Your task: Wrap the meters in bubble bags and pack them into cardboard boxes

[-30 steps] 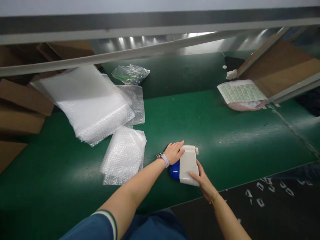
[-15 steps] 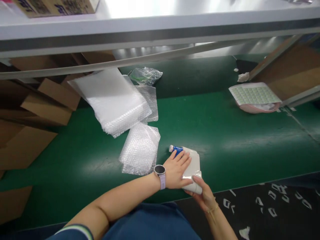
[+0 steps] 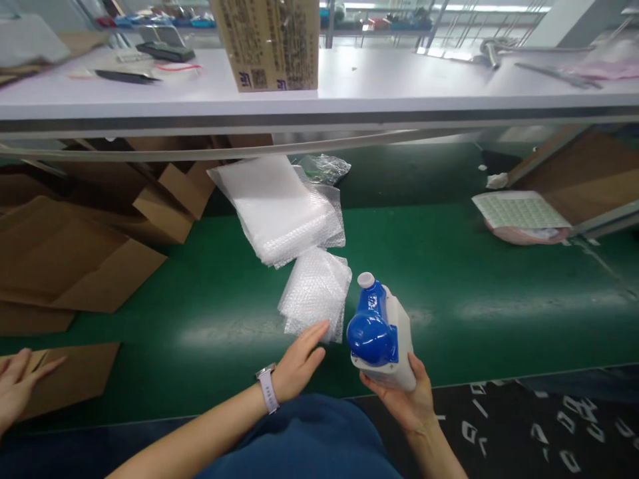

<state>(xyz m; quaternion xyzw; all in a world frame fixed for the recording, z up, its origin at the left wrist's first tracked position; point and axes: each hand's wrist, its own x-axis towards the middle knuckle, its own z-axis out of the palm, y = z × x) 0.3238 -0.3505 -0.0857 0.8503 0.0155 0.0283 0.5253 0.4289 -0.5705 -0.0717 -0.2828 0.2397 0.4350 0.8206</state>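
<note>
My right hand (image 3: 407, 399) grips the bottom of a white and blue plastic device (image 3: 382, 332) with a white cap, held upright just above the green belt (image 3: 449, 293). My left hand (image 3: 299, 359), a watch on its wrist, has its fingers stretched out flat and reaches toward a small stack of bubble-wrap bags (image 3: 315, 293), the fingertips at the stack's near edge. A bigger pile of bubble-wrap bags (image 3: 277, 206) lies behind it.
Another person's hand (image 3: 20, 386) rests on flat cardboard (image 3: 74, 372) at the far left, beside more brown cartons (image 3: 84, 253). A sheet of labels on a pink tray (image 3: 519, 213) lies at the right. A white shelf (image 3: 349, 93) with a carton (image 3: 269, 40) runs overhead.
My right hand has lifted the device off the belt and turned it upright, blue side toward me. My left hand let go of it and moved left to the bubble-wrap bags. The view tilted up.
</note>
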